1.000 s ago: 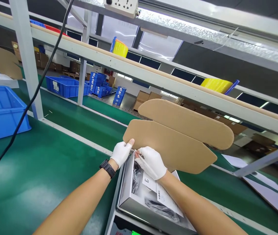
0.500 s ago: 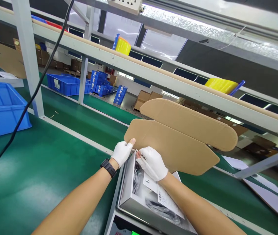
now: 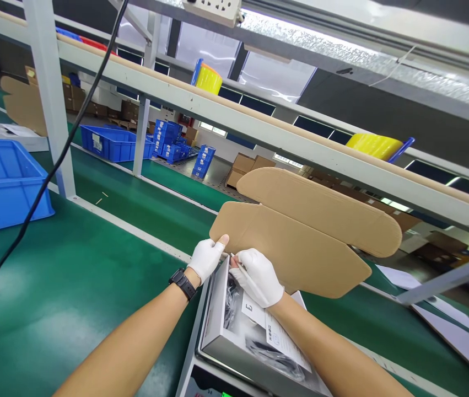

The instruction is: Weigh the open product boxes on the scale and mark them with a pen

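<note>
A grey-white carton [image 3: 221, 333] stands with its brown cardboard lid [image 3: 292, 231] raised at the far side. Plastic-bagged cables [image 3: 273, 355] and a printed white leaflet [image 3: 284, 333] lie inside it. At the carton's far left corner, my left hand [image 3: 206, 258], white-gloved with the thumb tip bare, grips where lid and wall meet; its other fingers are mostly hidden. My right hand [image 3: 259, 277], also gloved, is closed in a pinch just inside that corner. A thin pale tip shows at its fingers, too small to name.
Under the carton is a flat-topped device [image 3: 193, 369] with a dark panel and a green light. A blue bin [image 3: 6, 187] stands left on the green bench [image 3: 93, 275], behind a hanging black cable [image 3: 73, 129]. A shelf rail [image 3: 259, 127] crosses above; white sheets [image 3: 457, 342] lie right.
Both hands and the carton stay practically in place. The left background carton and the small strips on the belt have shifted slightly to the right.
</note>
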Tool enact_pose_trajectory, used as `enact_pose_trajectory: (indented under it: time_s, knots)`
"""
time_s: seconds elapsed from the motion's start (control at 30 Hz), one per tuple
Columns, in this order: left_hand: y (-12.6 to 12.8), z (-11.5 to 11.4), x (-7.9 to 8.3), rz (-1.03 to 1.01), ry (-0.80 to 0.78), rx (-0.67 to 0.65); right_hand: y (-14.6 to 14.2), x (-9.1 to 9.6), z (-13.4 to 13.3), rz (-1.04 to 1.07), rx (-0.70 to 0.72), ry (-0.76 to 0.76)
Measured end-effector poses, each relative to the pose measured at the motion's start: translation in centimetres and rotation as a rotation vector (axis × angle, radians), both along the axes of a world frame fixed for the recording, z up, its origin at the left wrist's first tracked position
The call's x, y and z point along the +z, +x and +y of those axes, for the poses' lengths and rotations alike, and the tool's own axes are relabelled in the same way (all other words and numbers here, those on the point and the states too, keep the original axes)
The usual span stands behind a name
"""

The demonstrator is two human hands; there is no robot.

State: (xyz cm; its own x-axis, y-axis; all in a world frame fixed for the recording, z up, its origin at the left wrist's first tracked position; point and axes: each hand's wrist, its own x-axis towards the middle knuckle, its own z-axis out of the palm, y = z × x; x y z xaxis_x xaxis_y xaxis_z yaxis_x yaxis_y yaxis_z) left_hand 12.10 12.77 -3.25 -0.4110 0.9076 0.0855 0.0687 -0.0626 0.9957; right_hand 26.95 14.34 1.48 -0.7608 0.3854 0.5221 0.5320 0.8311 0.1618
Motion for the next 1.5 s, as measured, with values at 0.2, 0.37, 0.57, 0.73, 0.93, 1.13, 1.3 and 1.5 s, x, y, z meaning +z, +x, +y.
enact_pose_trajectory:
  time_s: [0.2,0.37,0.57,0.73,0.93,1.13,1.3,1.5]
  knots:
    - [-0.1,0.1,0.2,-0.036,-0.018,-0.027,0.1,0.6,-0.1,0.142,0.013,-0.212]
    - [-0.4,-0.5,0.6,-0.186,-0.034,-0.144,2.8,3.6,-0.9,0.466,-0.086,-0.614]
    - [-1.6,-4.8,2.4,0.463,-0.072,-0.026,9.8,4.3,-5.1,0.1,-0.151,-0.423]
    - [1.8,-6.8,5.6,1.055,0.054,-0.221,12.1,2.5,-7.8,-0.113,-0.185,-0.36]
    - [3.8,-5.1,6.5,0.928,0.005,-0.321,12.3,2.2,-8.6,0.066,-0.137,-0.383]
    - [0.2,-5.2,6.1,0.726,-0.077,-0.148,13.7,2.2,-8.1,0.386,-0.383,-0.333]
    - [-0.8,-5.6,5.9,0.741,-0.108,-0.1,13.7,2.3,-6.9,0.51,-0.368,-0.212]
    - [0.1,-6.0,7.4,0.217,-0.026,-0.241,13.4,2.2,-5.9,0.658,-0.332,-0.028]
